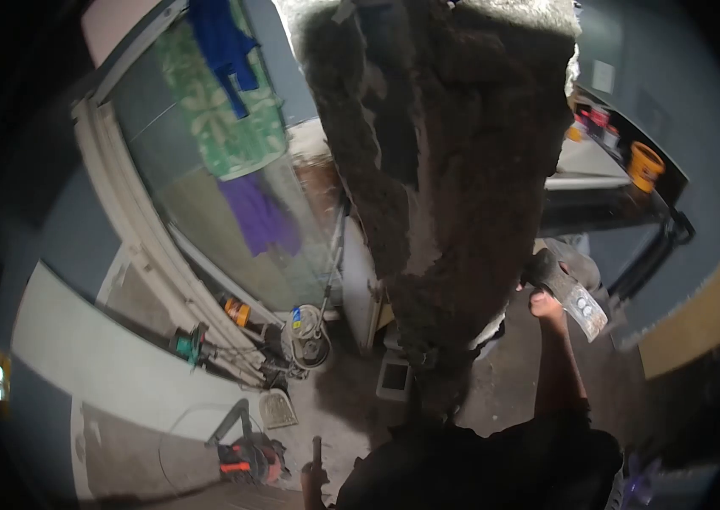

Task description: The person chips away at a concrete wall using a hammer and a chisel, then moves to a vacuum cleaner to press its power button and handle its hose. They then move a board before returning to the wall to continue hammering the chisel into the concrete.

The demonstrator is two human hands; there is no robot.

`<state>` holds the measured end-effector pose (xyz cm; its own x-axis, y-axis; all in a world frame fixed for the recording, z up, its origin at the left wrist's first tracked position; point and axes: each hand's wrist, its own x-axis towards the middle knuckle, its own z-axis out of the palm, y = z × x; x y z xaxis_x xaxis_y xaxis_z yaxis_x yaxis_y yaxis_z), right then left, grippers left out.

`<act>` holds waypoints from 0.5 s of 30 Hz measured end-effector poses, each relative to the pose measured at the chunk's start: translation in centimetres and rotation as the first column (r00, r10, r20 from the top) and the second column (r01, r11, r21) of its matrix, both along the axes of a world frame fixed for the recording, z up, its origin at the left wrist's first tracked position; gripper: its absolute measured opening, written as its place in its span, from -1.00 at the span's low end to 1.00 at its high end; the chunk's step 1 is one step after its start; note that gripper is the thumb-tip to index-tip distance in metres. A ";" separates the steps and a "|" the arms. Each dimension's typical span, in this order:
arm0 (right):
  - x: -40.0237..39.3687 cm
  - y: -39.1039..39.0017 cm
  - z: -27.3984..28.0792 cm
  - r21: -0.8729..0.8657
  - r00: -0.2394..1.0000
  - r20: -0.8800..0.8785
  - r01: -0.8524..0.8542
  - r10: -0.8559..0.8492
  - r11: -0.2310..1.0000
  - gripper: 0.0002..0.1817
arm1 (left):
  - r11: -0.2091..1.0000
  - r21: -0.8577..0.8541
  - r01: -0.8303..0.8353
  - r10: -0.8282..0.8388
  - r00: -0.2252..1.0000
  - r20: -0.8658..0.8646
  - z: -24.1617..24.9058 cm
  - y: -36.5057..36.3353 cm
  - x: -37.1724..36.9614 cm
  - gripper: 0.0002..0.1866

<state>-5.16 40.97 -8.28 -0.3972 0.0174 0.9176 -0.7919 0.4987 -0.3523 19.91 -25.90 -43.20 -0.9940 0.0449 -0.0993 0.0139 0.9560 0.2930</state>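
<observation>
A rough, dark pillar (462, 170) with a broken plaster surface rises directly in front of me. To its right, my right hand (547, 303) is closed round a flat-bladed trowel (587, 313). Its pale, dusty blade slants down to the right and bears two round marks. Low at the bottom edge, my left hand (315, 486) is partly cut off by the frame, its fingers curled. A short, dark, stick-like piece (317, 450) stands up from it; I cannot tell what it is. Dark clothing hides part of the floor below the pillar.
At left are a glass door frame (135, 183) with hanging cloths (224, 127), a green power tool (190, 344), a coiled hose (307, 336), a dustpan (277, 410) and a red-black machine (251, 457). A counter (589, 170) with an orange tub (646, 166) stands right.
</observation>
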 end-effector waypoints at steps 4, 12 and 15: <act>3.7 -0.8 1.1 -0.014 0.953 0.050 0.299 -0.298 0.954 -0.13 | 0.935 -0.040 -0.354 0.335 0.837 0.434 -2.4 -6.0 -2.6 -0.54; 12.9 -11.9 3.8 -0.452 0.903 0.096 0.414 -0.418 0.790 -0.31 | 0.916 0.344 -0.205 -0.022 0.832 0.554 3.4 -8.4 -28.7 -0.54; 13.6 -19.7 5.9 -0.688 0.740 -0.006 0.485 -0.673 0.540 -0.29 | 0.901 0.427 -0.071 -0.191 0.819 0.540 5.5 -8.9 -36.8 -0.54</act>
<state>8.41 21.24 -2.40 0.1418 0.7409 0.6564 -0.5082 0.6236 -0.5941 -16.88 -34.82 -37.73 -0.7614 0.2691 -0.5898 -0.2236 0.7450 0.6285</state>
